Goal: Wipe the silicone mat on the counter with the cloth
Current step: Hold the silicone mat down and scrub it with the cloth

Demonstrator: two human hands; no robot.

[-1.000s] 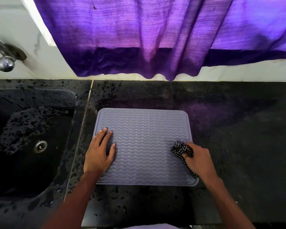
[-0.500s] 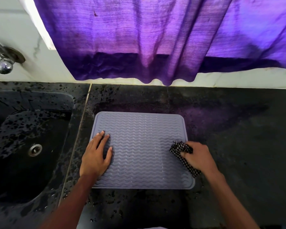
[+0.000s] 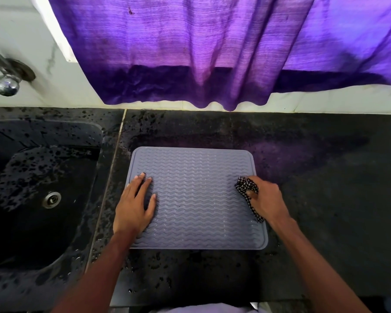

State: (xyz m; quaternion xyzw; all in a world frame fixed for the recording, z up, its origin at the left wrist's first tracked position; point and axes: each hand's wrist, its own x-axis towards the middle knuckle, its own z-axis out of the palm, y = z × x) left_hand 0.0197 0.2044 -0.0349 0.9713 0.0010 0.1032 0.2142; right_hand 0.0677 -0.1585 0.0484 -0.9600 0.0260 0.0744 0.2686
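So the dark, water-spotted table [image 3: 314, 199] carries the grey wavy-ribbed silicone mat [image 3: 196, 199] lying flat near the sink [image 3: 43, 177], left hand [image 3: 133, 206] spread flat on its left side, right hand [image 3: 268, 199] curled round the bunched black-and-white checked cloth [image 3: 246, 187] at the mat's right edge.

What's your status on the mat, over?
Left hand flat on mat. Right hand grips cloth at mat's right edge. Nothing else on mat.
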